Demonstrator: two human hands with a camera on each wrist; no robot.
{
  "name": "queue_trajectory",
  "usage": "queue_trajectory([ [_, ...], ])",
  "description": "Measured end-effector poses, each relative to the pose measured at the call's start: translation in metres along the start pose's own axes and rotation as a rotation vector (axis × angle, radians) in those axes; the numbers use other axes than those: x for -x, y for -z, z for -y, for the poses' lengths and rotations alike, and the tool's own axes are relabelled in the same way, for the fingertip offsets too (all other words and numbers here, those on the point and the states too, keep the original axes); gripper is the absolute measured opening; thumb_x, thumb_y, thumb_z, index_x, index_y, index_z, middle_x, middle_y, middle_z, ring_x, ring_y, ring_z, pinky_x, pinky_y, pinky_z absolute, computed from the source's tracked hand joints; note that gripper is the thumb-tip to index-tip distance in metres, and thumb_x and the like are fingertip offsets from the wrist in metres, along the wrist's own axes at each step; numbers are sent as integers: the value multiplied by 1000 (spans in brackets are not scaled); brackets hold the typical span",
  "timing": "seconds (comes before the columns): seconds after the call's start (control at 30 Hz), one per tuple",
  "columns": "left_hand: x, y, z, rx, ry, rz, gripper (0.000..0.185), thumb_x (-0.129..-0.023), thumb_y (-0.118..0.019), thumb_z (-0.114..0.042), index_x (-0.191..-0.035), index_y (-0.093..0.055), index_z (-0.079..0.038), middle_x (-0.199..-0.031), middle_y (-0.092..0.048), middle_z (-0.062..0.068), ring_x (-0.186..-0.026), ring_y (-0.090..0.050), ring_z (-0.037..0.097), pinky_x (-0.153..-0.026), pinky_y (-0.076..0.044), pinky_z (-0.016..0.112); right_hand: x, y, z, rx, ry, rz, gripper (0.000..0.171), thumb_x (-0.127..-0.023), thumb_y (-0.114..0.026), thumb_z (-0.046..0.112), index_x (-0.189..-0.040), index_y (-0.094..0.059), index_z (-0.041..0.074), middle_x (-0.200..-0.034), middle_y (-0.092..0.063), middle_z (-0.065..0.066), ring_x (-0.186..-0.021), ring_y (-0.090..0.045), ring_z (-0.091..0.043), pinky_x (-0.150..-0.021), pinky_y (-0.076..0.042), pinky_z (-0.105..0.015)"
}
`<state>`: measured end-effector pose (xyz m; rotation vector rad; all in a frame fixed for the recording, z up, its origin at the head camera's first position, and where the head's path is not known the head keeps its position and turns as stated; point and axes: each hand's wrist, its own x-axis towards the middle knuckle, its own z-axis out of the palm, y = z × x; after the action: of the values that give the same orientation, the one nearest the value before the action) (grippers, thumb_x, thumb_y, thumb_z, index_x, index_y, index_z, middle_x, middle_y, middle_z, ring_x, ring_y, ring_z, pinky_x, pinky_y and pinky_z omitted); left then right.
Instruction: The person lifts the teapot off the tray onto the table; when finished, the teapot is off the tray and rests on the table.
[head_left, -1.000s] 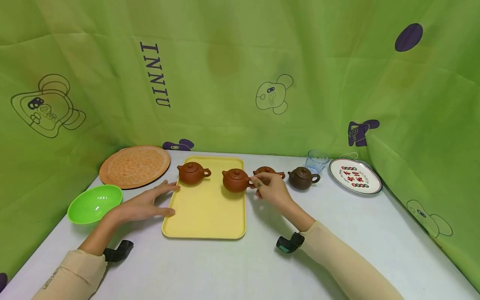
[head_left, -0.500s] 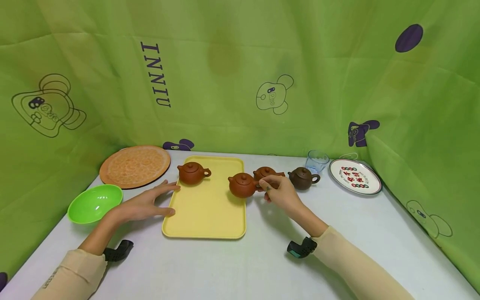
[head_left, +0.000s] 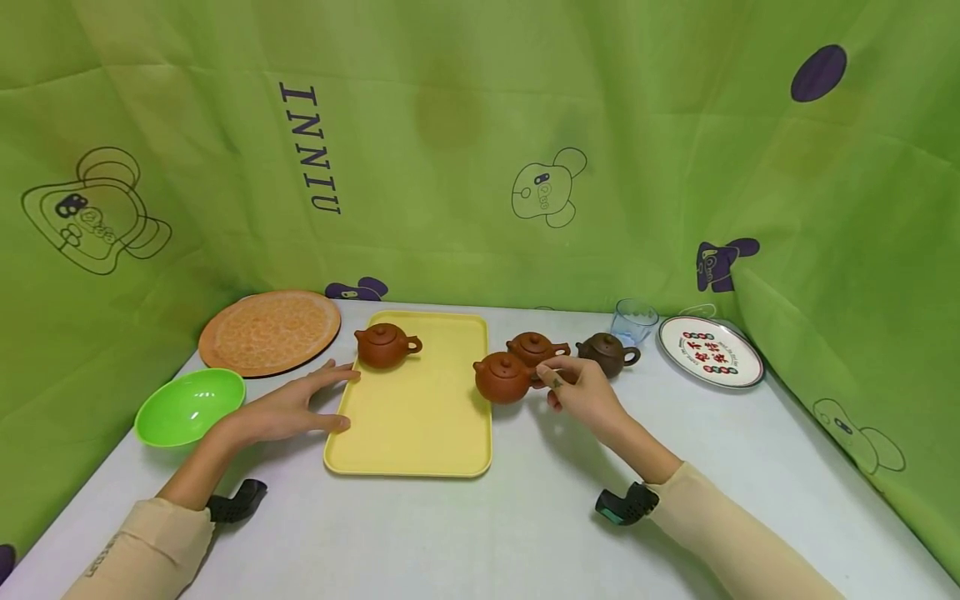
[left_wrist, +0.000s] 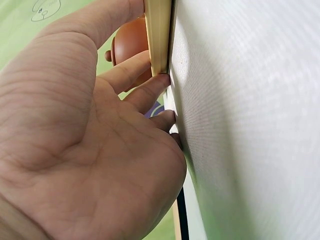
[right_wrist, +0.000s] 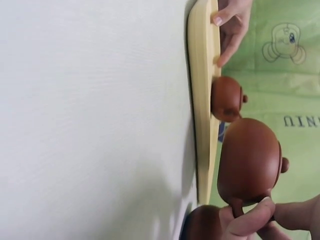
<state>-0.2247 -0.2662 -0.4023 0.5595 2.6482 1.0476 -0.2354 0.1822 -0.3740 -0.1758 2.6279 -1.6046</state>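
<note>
- Fingers of the right hand pinch the handle of a red teapot, held over the right rim of the yellow tray.
- In the right wrist view the teapot is lifted off the tray.
- Left hand lies flat and spread, its fingertips touching the tray's left rim.
- A second teapot sits at the back of the tray.
- A third teapot and a dark teapot stand on the counter, just behind the right hand.
- A green bowl sits near the left hand.
</note>
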Motion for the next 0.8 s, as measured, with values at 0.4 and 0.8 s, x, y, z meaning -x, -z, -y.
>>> queue_trajectory([
  [0.4,-1,-1,2,-5,7,-2,82,-92,-82,-42,-159,-46,-12,-176,-27,19,-164,-7,53,-125,-16,77,6,12,-13,-3,-14,4,30,-108,-63,18,-128,-71,-3,-104,-81,-21,-63,-60,-9,-60,-50,-23],
  [0.8,-1,-1,1,-6,14,-2,81,-92,-82,-42,-159,-47,-12,-176,-27,19,-164,-7,52,-125,-15,77,12,22,-20,9,1,9,30,-109,-60,16,-127,-70,-6,-109,-80,-26,-61,-59,-6,-58,-49,-22],
])
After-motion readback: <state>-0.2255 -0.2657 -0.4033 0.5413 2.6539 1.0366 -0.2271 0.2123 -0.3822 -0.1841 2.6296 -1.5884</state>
